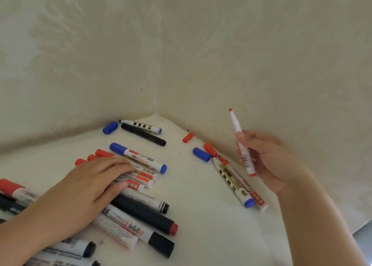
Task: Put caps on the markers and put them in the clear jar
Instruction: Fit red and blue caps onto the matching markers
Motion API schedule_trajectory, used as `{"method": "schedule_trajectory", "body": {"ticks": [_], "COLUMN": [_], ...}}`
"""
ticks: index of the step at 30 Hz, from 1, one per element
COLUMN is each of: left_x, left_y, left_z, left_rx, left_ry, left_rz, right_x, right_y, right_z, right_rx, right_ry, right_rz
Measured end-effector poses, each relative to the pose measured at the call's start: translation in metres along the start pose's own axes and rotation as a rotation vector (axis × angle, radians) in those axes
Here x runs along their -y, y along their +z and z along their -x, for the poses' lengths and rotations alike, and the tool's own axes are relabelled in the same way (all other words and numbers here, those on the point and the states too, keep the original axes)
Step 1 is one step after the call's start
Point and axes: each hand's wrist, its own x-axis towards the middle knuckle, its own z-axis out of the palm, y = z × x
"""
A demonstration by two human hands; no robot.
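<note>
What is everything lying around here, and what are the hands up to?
Held marker: one, white with a red uncapped tip, raised upright on the right.
Loose caps: four; blue cap near the far corner, red cap by the right wall, blue cap and red cap side by side.
Far markers: two, one white, one black, by the corner.
Right markers: two, whitish, uncapped, lying together by the right wall.
Marker pile: many, red, blue and black, centre to lower left; exact count unclear.
Table: one, white.
Walls: two, cream, patterned.
Left hand: rests on the pile.
Right hand: grips the held marker.
</note>
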Motion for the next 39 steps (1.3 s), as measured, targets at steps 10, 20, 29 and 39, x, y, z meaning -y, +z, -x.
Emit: {"method": "schedule_trajectory", "body": {"ticks": [10,20,29,39], "left_x": [-0.022,-0.095,-0.071,-0.07], "left_y": [-0.015,0.032,0.023,0.015], "left_z": [-0.035,-0.141,-0.125,-0.111], "left_rx": [-0.028,0.157,0.184,0.279], "left_ry": [0.113,0.115,-0.028,0.035], "left_rz": [-0.075,-0.083,0.022,0.139], "right_x": [0.002,0.004,0.002,0.006], "right_y": [-0.004,-0.002,0.002,0.004], "right_z": [0.005,0.006,0.005,0.009], "right_rx": [-0.109,-0.129,-0.136,-0.134], "right_ry": [-0.04,-0.067,-0.089,-0.081], "right_rz": [0.439,0.512,0.535,0.499]}}
